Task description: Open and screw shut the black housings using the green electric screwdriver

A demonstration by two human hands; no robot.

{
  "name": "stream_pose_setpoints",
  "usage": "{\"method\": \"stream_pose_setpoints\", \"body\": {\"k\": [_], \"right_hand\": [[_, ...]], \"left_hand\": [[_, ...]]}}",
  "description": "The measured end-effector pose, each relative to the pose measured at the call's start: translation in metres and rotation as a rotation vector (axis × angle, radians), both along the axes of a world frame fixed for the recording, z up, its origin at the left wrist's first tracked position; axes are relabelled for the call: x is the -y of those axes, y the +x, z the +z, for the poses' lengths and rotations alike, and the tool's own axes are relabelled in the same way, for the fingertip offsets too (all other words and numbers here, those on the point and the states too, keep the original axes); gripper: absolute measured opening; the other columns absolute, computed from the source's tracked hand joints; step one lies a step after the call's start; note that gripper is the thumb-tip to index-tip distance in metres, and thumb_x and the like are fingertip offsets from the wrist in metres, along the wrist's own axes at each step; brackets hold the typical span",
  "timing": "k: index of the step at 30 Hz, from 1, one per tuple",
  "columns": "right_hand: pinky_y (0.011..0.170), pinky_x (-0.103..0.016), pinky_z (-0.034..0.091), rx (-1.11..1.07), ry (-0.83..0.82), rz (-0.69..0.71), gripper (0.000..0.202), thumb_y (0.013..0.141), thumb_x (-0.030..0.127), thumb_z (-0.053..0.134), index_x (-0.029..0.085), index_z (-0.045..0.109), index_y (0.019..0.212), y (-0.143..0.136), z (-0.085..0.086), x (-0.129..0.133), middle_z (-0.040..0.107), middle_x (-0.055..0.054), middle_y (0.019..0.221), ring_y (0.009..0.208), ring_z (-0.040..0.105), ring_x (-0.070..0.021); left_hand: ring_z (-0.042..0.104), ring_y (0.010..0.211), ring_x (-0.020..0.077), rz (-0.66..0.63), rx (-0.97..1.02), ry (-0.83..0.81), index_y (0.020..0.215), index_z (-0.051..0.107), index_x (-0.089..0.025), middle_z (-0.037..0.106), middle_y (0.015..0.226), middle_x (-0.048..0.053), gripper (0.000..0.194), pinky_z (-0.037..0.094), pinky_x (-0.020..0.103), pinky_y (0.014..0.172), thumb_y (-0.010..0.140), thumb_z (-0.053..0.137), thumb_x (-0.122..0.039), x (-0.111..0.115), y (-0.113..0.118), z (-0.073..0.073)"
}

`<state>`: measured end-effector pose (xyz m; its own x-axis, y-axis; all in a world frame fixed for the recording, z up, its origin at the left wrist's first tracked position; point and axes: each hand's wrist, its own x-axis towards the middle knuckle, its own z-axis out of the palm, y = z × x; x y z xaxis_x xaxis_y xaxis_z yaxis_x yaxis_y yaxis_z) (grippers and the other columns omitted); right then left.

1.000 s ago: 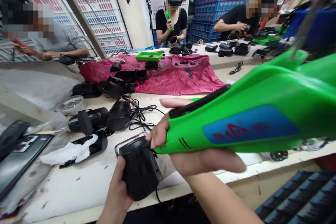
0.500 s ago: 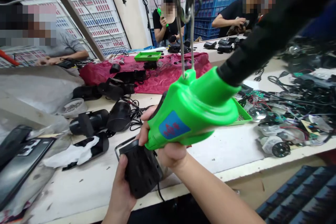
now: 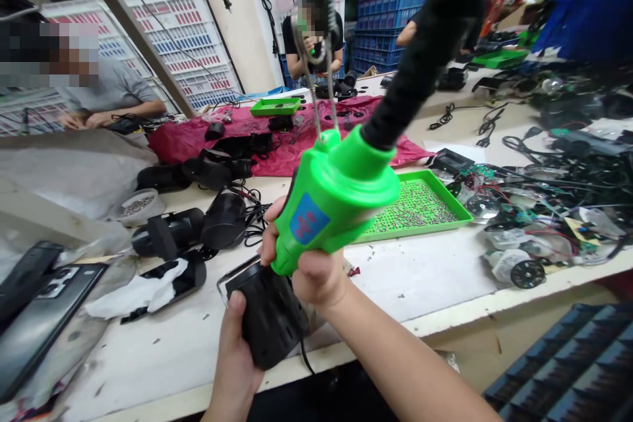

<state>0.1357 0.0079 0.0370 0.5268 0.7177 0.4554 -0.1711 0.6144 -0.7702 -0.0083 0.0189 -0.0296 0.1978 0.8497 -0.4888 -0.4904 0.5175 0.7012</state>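
Note:
My right hand (image 3: 316,273) is wrapped round a bright green electric screwdriver (image 3: 341,178), hung by a wire loop from a coiled spring, with a thick black cable at its top. The driver slants down to the left, and its tip is hidden behind my fingers and the part below. In my left hand (image 3: 237,349) is a black slotted plastic housing (image 3: 271,316), tilted over the table's front edge. A bent metal bracket (image 3: 227,283) shows at its upper left, and a thin black cord hangs from it. Whether the tip touches the housing I cannot tell.
A green tray (image 3: 420,204) of small screws lies behind the driver. Wired parts (image 3: 534,237) are heaped on the right. Black housings (image 3: 168,231), a screw bowl (image 3: 138,203) and a phone (image 3: 54,310) are at left. Several other people sit across the table.
The driver's upper end has swung left and its cable stands steeper, uncovering more of the screw tray. The housing stays in my left hand, almost in place.

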Motion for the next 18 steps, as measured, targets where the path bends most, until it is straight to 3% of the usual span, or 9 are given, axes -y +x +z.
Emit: {"method": "stream_pose_setpoints", "body": {"k": [4,7,10,18], "right_hand": [[0.045,-0.028,0.041,-0.083,0.169,0.095,0.056,0.068,0.080,0.054,0.024,0.054,0.075,0.004,0.003,-0.003,0.052,0.004,0.056,0.046,0.049,-0.0127],[0.043,-0.026,0.040,-0.114,0.196,0.105,0.053,0.069,0.076,0.059,0.024,0.056,0.082,0.005,0.004,-0.003,0.052,0.005,0.055,0.045,0.049,-0.0122],[0.044,-0.026,0.039,-0.106,0.204,0.097,0.051,0.070,0.074,0.060,0.023,0.054,0.078,0.005,0.004,-0.002,0.053,0.004,0.056,0.047,0.050,-0.0121],[0.054,-0.029,0.041,-0.032,0.108,-0.095,0.055,0.068,0.078,0.057,0.024,0.052,0.077,0.000,0.005,0.005,0.048,0.003,0.063,0.055,0.045,-0.0128]], "left_hand": [[0.072,0.090,0.0334,-0.016,-0.051,-0.024,0.091,0.072,-0.020,0.078,0.076,0.002,0.045,0.059,0.040,0.081,0.053,0.085,-0.041,0.005,0.010,0.012],[0.073,0.088,0.0339,0.010,-0.059,-0.031,0.087,0.072,-0.019,0.077,0.073,0.002,0.047,0.059,0.041,0.080,0.049,0.085,-0.042,0.009,0.017,0.021],[0.073,0.086,0.0338,0.027,-0.060,-0.041,0.083,0.072,-0.020,0.077,0.070,0.001,0.050,0.059,0.041,0.080,0.041,0.089,-0.043,0.011,0.020,0.024],[0.072,0.091,0.0326,-0.004,-0.063,0.027,0.086,0.072,-0.020,0.077,0.074,0.001,0.055,0.059,0.039,0.082,0.042,0.089,-0.048,0.011,0.016,0.018]]}}
